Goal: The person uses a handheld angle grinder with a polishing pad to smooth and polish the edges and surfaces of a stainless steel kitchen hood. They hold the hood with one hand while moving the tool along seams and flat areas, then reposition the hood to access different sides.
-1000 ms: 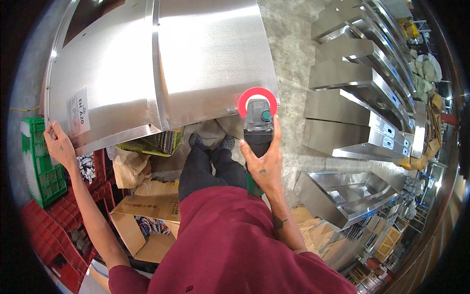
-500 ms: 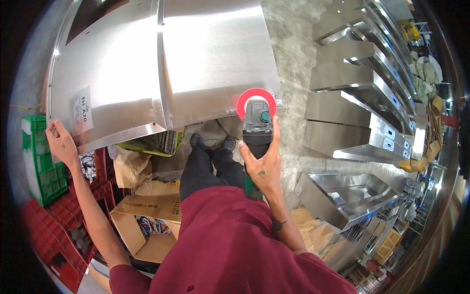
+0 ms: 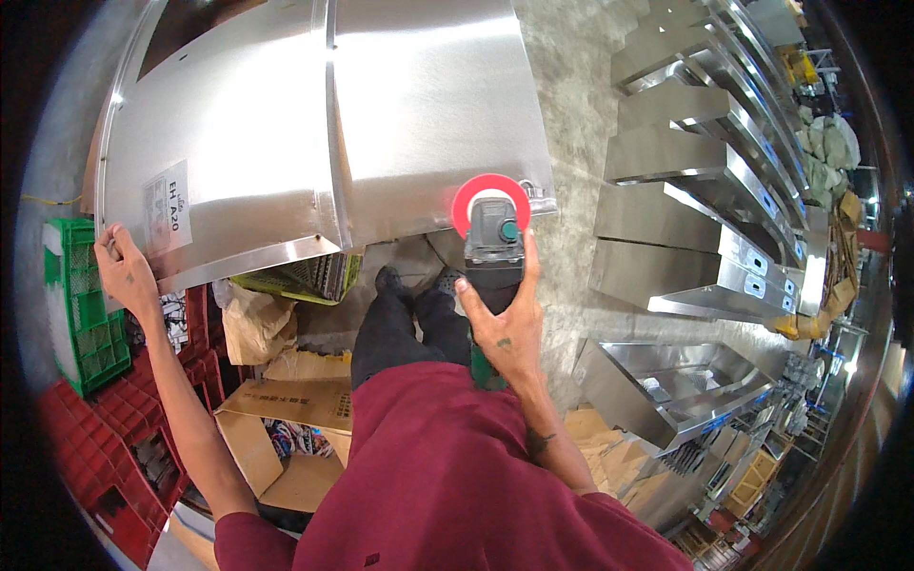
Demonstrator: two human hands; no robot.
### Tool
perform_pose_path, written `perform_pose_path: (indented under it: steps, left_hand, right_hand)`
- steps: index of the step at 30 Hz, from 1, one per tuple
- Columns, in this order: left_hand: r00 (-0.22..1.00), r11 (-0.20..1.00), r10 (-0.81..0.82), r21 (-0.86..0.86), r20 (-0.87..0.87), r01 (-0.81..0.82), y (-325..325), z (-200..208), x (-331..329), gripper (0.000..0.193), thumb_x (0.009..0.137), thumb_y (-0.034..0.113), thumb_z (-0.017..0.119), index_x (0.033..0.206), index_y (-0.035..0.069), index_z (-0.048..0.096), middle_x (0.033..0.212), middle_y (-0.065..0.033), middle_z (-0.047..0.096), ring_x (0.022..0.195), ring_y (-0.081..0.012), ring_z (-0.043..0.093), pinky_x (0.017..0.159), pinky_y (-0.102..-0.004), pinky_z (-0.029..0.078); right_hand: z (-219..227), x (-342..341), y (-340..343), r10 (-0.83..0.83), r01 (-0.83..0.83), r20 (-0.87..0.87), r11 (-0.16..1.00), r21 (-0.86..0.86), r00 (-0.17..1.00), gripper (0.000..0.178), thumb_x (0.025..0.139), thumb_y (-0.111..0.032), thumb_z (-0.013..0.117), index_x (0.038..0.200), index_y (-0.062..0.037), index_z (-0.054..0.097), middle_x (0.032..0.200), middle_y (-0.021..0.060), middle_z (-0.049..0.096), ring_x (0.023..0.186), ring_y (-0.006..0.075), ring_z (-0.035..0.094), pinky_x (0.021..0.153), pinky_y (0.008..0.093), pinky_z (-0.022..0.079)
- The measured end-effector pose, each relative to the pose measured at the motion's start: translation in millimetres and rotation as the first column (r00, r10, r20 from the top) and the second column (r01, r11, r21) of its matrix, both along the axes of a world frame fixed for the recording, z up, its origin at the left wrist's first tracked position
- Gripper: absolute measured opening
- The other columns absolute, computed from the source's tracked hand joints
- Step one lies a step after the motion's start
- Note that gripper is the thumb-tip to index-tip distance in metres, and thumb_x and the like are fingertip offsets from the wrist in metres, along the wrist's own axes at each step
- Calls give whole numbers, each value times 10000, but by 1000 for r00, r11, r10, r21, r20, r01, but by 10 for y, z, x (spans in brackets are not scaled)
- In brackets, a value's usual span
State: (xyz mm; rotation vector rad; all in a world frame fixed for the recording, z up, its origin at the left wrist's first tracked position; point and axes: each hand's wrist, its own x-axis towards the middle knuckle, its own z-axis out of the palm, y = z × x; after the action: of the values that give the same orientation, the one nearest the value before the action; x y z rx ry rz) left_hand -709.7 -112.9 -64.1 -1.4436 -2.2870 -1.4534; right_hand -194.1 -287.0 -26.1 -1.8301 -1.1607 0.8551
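Observation:
My right hand (image 3: 507,328) is wrapped round an angle grinder (image 3: 493,257) with a dark body, a green rear end and a red-and-white disc (image 3: 466,202). The disc overlaps the near right corner of a large brushed stainless-steel housing (image 3: 428,105); whether it touches the metal I cannot tell. At the housing's near left corner, my left hand (image 3: 129,276) has its fingers curled over the edge. A white printed label (image 3: 167,211) is stuck on the steel close to that hand. A raised seam (image 3: 335,143) runs across the middle of the housing.
Several steel hood-like units (image 3: 676,214) stand in a row on the right, with another steel unit (image 3: 681,385) nearer me. Red crates (image 3: 105,457), a green crate (image 3: 86,305) and an open cardboard box (image 3: 286,404) stand at left. A yellow-green basket (image 3: 305,276) sits under the housing.
The steel housing has shifted slightly to the right, and my left hand has moved a little with its edge. The grinder has moved slightly left and toward me.

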Motion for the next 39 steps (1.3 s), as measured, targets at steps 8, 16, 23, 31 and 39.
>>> perform_pose_path:
  steps: [8, 16, 23, 31, 39]
  left_hand:
    - [1000, 1000, 2, -20, -1, -2, -9, -16, -167, 407, 1135, 329, 670, 1279, -49, 713, 1150, -138, 781, 1015, -187, 715, 932, -341, 560]
    - [1000, 1000, 4, -24, 25, -4, -57, 44, -184, 355, 1130, 298, 681, 1238, -38, 724, 1002, -73, 746, 866, -132, 639, 797, -319, 529]
    - [999, 1000, -1, 0, -49, 1, -75, 91, -90, 335, 1122, 317, 665, 1222, 5, 730, 768, -8, 653, 726, -116, 561, 721, -315, 482]
    - [999, 1000, 3, -4, -41, -3, -104, 129, -146, 313, 1119, 290, 667, 1211, -3, 725, 708, 10, 550, 674, -96, 476, 649, -305, 417]
    - [999, 999, -41, 20, -1, 41, -87, 110, -168, 303, 1120, 287, 674, 1190, -2, 731, 716, 23, 541, 674, -94, 456, 634, -298, 399]
  right_hand:
    - [-1, -317, 14, 46, -54, 118, 996, 67, 992, 1058, 992, -215, 855, 1778, -61, 165, 1351, 324, 716, 1188, 394, 764, 1011, 494, 610]
    - [62, -638, 21, -28, 22, 118, 998, 56, 993, 1077, 997, -291, 848, 1783, -65, 148, 1342, 359, 718, 1150, 459, 782, 970, 530, 620]
    - [125, -849, -30, -33, 21, 173, 997, 67, 984, 1079, 991, -292, 853, 1785, -77, 154, 1319, 350, 725, 1135, 444, 783, 981, 514, 617]
    - [114, -1137, -23, -23, 16, 96, 997, 73, 995, 1078, 1000, -299, 842, 1785, -76, 138, 1311, 364, 726, 1162, 453, 782, 961, 518, 624]
    - [125, -1219, -30, -25, 15, 160, 998, 67, 987, 1072, 999, -307, 840, 1784, -80, 144, 1213, 332, 772, 1087, 443, 805, 928, 512, 637]
